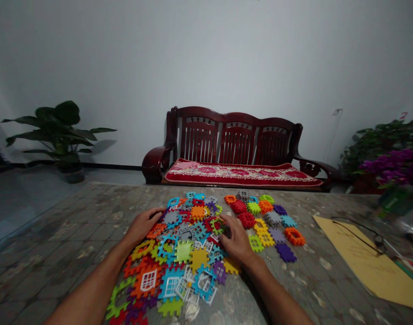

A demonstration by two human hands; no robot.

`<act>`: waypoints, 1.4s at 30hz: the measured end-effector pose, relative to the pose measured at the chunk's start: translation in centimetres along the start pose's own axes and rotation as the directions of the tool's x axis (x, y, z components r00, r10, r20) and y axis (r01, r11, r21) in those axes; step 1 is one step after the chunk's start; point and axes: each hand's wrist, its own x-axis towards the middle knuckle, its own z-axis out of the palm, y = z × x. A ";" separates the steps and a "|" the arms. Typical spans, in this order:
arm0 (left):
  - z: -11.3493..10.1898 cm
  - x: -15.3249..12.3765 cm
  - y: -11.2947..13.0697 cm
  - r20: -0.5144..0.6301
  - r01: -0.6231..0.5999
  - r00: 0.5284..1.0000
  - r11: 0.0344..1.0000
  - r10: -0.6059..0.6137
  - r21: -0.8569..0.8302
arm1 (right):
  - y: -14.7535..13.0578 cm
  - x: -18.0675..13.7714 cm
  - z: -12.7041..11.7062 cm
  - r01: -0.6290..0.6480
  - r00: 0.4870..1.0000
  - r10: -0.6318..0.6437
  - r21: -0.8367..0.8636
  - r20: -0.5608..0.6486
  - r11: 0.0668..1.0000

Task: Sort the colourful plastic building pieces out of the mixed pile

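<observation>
A loose heap of interlocking plastic building pieces with notched edges, in many colours, lies on the table between my two hands. At the heap's left side, my left hand [144, 228] has its fingers stretched toward the pieces, near an orange piece [156, 230]. My right hand [236, 239] rests at the right side, thumb and index finger apart, beside a lime green piece [217, 225]. I see nothing held in either hand; some right fingertips are hidden. Nearer me lie a light green square [184, 251], a mustard square [199, 259] and a blue frame [204, 282].
Right of the heap, pieces are grouped by colour, including red stacks [246, 220] and a purple piece [285, 253]. A yellow envelope [365, 262] with glasses [378, 241] lies farther right. Beyond the patterned table [74, 225] stands a wooden bench [236, 140], with plants at both sides.
</observation>
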 end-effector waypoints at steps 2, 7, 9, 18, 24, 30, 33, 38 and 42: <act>0.0 0.1 -0.1 -0.001 -0.003 1.000 1.000 0.003 -0.005 | -0.1 0.0 0.0 0.012 0.999 -0.010 -0.032 0.043 0.999; 0.1 0.3 -0.5 0.023 -0.010 1.000 1.000 0.010 -0.008 | -0.3 0.1 0.2 -0.023 0.998 0.027 -0.063 0.064 0.998; 0.1 0.2 -0.4 0.018 -0.010 1.000 1.000 0.010 0.002 | -0.4 0.2 0.2 -0.030 0.998 0.034 -0.064 0.055 0.997; -0.2 -0.1 0.5 0.006 0.000 1.000 1.000 -0.001 0.010 | -0.8 0.4 0.2 0.012 1.000 -0.013 0.057 0.026 0.998; -0.1 0.0 0.1 0.003 0.002 1.000 1.000 -0.002 -0.024 | -0.6 2.6 0.1 0.003 0.998 0.003 -0.106 0.062 0.994; -0.1 0.3 -0.5 0.013 -0.004 1.000 1.000 0.004 -0.004 | -1.1 5.8 0.3 -0.030 0.958 0.164 -0.490 0.233 0.871; -0.1 0.3 -0.6 0.019 -0.021 1.000 1.000 0.021 0.012 | -1.1 6.8 0.5 -0.021 0.955 0.170 -0.517 0.242 0.856; -0.1 0.2 -0.4 0.011 -0.025 1.000 1.000 0.025 0.004 | -1.4 7.9 0.5 -0.003 0.946 0.184 -0.562 0.265 0.827; -0.1 0.2 -0.4 0.018 -0.021 1.000 1.000 0.021 -0.016 | -1.7 8.3 0.3 0.044 0.942 0.158 -0.575 0.296 0.817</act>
